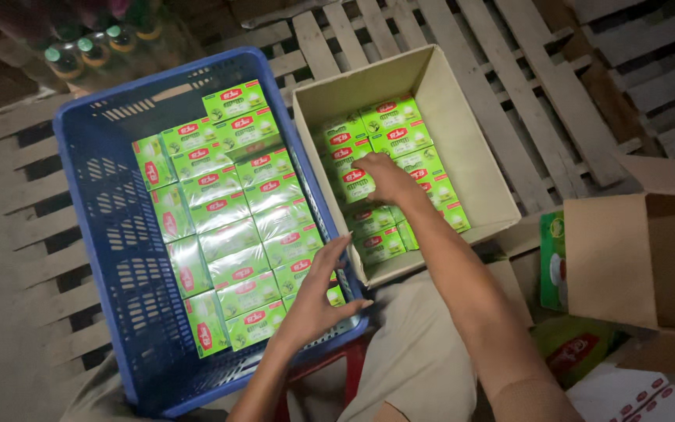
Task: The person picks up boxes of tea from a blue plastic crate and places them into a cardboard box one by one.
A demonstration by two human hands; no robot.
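Note:
A blue plastic crate holds several green wrapped boxes packed in rows. To its right an open cardboard box holds more of the same green boxes. My left hand hovers with fingers spread over the crate's near right corner, holding nothing. My right hand reaches into the cardboard box and closes its fingers on one green box there.
Everything rests on a wooden slatted pallet. Bottles with green caps stand at the top left. Another open cardboard carton and printed packaging lie at the right. A red stool leg shows below the crate.

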